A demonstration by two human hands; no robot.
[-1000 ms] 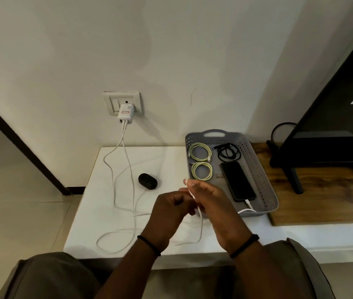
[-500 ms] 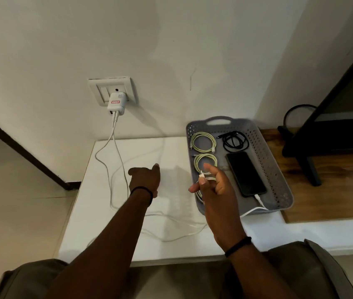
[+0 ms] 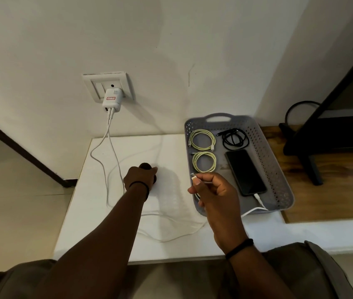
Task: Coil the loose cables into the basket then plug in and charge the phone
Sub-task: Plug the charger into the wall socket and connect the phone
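I've got one wide view, worn on the head, looking forward and down; it faces the wall (image 3: pixel 193 39) and its socket (image 3: pixel 106 87); the white table (image 3: pixel 98 212) sits close below me, forearms reaching in from the bottom edge.

Dim, warm indoor light; soft shadows fall rightward on the glossy white worktop (image 3: pixel 98 212); wide-angle bending at edges; focus sharp.

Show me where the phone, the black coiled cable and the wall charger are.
phone (image 3: pixel 245 172): head view, middle of its dark screen.
black coiled cable (image 3: pixel 235 139): head view, on the coil's loop.
wall charger (image 3: pixel 112 100): head view, its white body.
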